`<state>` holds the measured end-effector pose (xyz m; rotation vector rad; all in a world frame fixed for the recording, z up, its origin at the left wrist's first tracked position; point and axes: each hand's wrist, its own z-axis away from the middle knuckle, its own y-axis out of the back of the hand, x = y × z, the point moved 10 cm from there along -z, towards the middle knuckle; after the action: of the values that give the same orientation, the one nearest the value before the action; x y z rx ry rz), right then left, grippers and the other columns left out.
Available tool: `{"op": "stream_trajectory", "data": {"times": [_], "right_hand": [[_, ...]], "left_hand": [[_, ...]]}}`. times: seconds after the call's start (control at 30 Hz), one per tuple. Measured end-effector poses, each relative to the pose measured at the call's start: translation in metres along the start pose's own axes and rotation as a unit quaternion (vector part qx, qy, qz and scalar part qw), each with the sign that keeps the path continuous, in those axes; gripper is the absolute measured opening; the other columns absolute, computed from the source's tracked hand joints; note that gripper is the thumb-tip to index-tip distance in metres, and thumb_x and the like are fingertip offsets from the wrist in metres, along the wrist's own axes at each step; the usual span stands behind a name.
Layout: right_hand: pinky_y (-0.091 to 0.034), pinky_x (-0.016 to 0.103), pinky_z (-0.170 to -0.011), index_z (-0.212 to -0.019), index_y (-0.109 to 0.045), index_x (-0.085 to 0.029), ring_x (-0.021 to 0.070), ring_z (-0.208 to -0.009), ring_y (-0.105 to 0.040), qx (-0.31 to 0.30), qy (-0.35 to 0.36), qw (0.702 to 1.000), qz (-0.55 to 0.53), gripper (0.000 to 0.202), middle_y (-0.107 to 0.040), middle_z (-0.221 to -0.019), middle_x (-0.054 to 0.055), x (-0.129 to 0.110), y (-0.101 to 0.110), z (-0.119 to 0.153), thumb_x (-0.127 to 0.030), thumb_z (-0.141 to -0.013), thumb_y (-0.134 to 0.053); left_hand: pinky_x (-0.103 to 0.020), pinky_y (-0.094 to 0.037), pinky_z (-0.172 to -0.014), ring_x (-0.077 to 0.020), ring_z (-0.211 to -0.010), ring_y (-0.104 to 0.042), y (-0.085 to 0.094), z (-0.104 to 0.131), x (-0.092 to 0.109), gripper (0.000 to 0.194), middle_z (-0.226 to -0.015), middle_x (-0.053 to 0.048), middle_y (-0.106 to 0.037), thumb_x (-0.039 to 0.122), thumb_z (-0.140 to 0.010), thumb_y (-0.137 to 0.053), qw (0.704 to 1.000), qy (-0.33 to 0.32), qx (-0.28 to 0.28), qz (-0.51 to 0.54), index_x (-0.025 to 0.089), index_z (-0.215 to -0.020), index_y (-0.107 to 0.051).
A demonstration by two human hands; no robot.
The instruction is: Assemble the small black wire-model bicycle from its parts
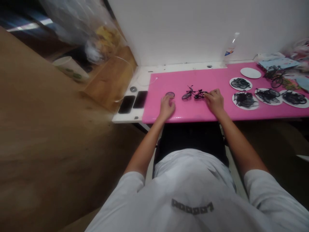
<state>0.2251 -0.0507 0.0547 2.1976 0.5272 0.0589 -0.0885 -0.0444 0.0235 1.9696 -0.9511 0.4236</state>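
Observation:
A small black model bicycle (191, 94) is on the pink mat, its front wheel and handlebars toward the left. My right hand (214, 100) pinches the bicycle's rear end between thumb and fingers, and the fingertips hide part of it. To the left, a loose small black wheel (170, 94) lies at the fingertips of my left hand (167, 107). The left fingers reach the wheel's near rim and cover part of it. A gap shows between thumb and forefinger on that hand.
White plates with black parts (245, 100) stand at the right, beside a bare white plate (251, 73). Behind them is a pile of dark bicycle frames (275, 75). Two dark phones (133, 100) lie left of the pink mat (183, 111). A clear bottle (231, 46) stands by the wall.

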Motion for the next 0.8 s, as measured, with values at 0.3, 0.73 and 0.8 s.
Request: {"op": "stream_trajectory", "data": {"times": [0.3, 0.73, 0.8], "right_hand": [[-0.056, 0.049, -0.091, -0.124, -0.082, -0.018, 0.0364, -0.113, -0.06, -0.021, -0.031, 0.999, -0.012, 0.045, -0.076, -0.106, 0.017, 0.008, -0.006, 0.0, -0.041, -0.114, -0.044], [-0.058, 0.053, -0.099, -0.109, -0.076, -0.021, 0.0334, -0.109, -0.062, 0.038, -0.072, 0.996, -0.038, 0.043, -0.075, -0.103, 0.014, 0.018, 0.0, 0.001, -0.047, -0.114, -0.042], [-0.057, 0.053, -0.098, -0.109, -0.077, -0.021, 0.034, -0.109, -0.062, 0.043, -0.069, 0.996, -0.033, 0.044, -0.076, -0.104, 0.015, 0.014, 0.005, 0.0, -0.046, -0.114, -0.041]], "left_hand": [[-0.058, -0.042, -0.134, -0.0345, -0.152, -0.057, -0.013, 0.001, -0.01, 0.045, -0.157, -0.018, -0.067, 0.02, -0.092, -0.063, 0.999, 0.01, -0.027, -0.024, 0.017, -0.136, -0.071], [-0.072, -0.042, -0.123, -0.0474, -0.14, -0.06, -0.019, 0.006, -0.006, 0.053, -0.146, -0.023, -0.069, 0.02, -0.088, -0.069, 0.997, 0.044, -0.056, -0.006, 0.019, -0.142, -0.065], [-0.07, -0.045, -0.118, -0.0465, -0.134, -0.061, -0.014, 0.007, -0.002, 0.047, -0.142, -0.022, -0.07, 0.02, -0.09, -0.067, 0.998, 0.047, -0.046, -0.018, 0.019, -0.137, -0.066]]}}
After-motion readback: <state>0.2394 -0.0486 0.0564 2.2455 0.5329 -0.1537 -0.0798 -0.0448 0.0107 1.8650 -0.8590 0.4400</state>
